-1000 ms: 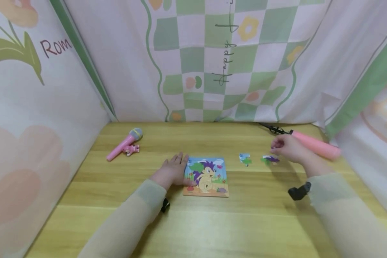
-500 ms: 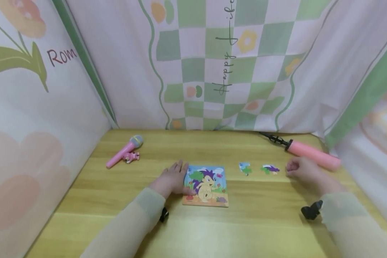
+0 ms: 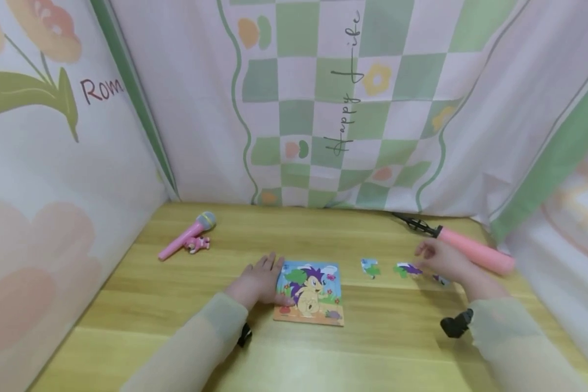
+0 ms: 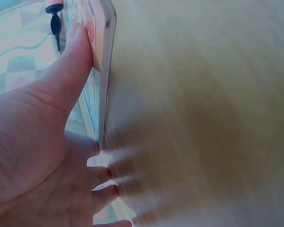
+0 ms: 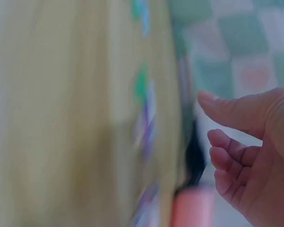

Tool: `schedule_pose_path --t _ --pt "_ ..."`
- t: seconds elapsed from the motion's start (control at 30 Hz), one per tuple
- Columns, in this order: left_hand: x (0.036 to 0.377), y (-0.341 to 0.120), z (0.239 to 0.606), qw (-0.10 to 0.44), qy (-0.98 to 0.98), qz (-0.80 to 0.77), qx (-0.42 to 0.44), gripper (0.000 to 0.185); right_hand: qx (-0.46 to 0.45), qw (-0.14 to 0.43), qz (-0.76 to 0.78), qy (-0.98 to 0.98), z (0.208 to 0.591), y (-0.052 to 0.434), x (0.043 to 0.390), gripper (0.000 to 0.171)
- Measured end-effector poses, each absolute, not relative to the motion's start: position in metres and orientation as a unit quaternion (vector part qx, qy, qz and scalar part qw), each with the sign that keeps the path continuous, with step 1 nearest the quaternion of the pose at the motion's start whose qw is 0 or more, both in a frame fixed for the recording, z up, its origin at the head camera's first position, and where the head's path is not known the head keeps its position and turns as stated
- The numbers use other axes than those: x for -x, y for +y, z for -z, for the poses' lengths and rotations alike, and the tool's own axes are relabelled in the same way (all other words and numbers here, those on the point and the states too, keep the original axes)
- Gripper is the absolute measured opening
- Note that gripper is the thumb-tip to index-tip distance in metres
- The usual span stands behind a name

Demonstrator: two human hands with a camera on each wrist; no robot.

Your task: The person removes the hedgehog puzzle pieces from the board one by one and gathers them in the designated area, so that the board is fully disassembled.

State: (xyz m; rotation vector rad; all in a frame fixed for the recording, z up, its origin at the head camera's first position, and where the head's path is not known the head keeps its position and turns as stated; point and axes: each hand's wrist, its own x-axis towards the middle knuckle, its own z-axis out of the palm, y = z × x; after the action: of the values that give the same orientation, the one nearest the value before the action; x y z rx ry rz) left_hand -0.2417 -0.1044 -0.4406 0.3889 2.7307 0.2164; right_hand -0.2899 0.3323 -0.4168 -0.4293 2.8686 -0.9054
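Observation:
A square hedgehog jigsaw puzzle (image 3: 318, 296) lies flat on the table in the middle of the head view. My left hand (image 3: 258, 283) rests at its left edge, fingers straight and spread beside it, thumb (image 4: 73, 61) laid over the picture. To the right of the puzzle are a blue-green puzzle piece (image 3: 370, 267) and a green-purple puzzle piece (image 3: 407, 269). A third puzzle piece (image 3: 441, 280) lies farther right, partly hidden beneath my right hand (image 3: 443, 258). That hand is raised above the table, its fingers loosely curled, with a gap between thumb and fingertips and nothing in it.
A pink hand pump (image 3: 475, 250) with a black handle lies at the back right. Back left are a pink toy microphone (image 3: 188, 237) and a small pink figure (image 3: 197, 244). Printed curtains (image 3: 294, 109) stand behind and beside the wooden table (image 3: 323, 356).
The right hand went right and down to the table, then rose back leftward. A third puzzle piece now shows where it had been. The left hand stays on the puzzle; the head view has tilted up.

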Motion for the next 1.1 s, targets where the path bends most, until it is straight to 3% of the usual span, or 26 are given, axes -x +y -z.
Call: schedule_pose_path --t 0.23,0.57,1.1 --pt "0.241 -0.106 0.442 0.19 0.97 -0.072 -0.134 0.119 0.229 0.029 0.308 0.923 0.391 0.238 0.29 0.021" --pt "0.243 -0.106 0.442 0.189 0.969 -0.08 -0.14 0.123 0.297 0.126 0.305 0.896 0.415 0.126 0.265 0.02" --pt "0.245 -0.104 0.439 0.194 0.967 -0.085 -0.144 0.126 0.239 0.14 0.336 0.9 0.449 0.079 0.255 0.026"
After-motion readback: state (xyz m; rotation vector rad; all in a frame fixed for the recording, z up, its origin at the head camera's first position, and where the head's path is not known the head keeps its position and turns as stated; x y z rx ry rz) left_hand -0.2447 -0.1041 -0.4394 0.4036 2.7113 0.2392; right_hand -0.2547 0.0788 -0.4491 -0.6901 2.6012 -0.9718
